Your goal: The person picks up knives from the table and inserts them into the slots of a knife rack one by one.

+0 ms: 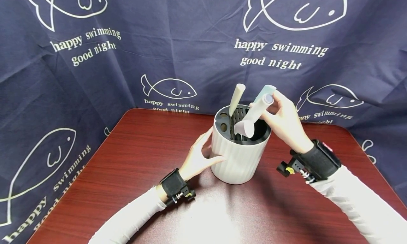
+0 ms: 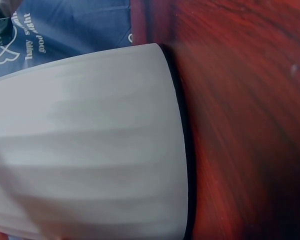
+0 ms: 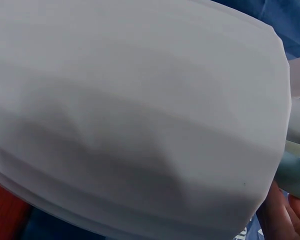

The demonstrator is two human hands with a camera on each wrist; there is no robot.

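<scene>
A white ribbed knife holder (image 1: pixel 238 162) with a black slotted top stands upright on the table. My left hand (image 1: pixel 197 159) holds its left side, thumb across the front and fingers along the side. My right hand (image 1: pixel 284 118), at the back right of the rim, grips a light blue handle (image 1: pixel 266 91) that leans to the right; whatever is below it is hidden. A cream handle (image 1: pixel 237 97), a white handle (image 1: pixel 260 108) and a pale pink handle (image 1: pixel 245 128) also stick out of the top. In the right wrist view, the blue handle (image 3: pixel 294 176) shows beside my fingers.
The reddish-brown wooden table (image 1: pixel 149 141) carries the holder near its back edge. A dark blue cloth (image 1: pixel 190 42) with white fish and lettering hangs behind and along the sides. Round holes (image 1: pixel 224 127) and an open dark compartment (image 1: pixel 261 131) show in the holder's top.
</scene>
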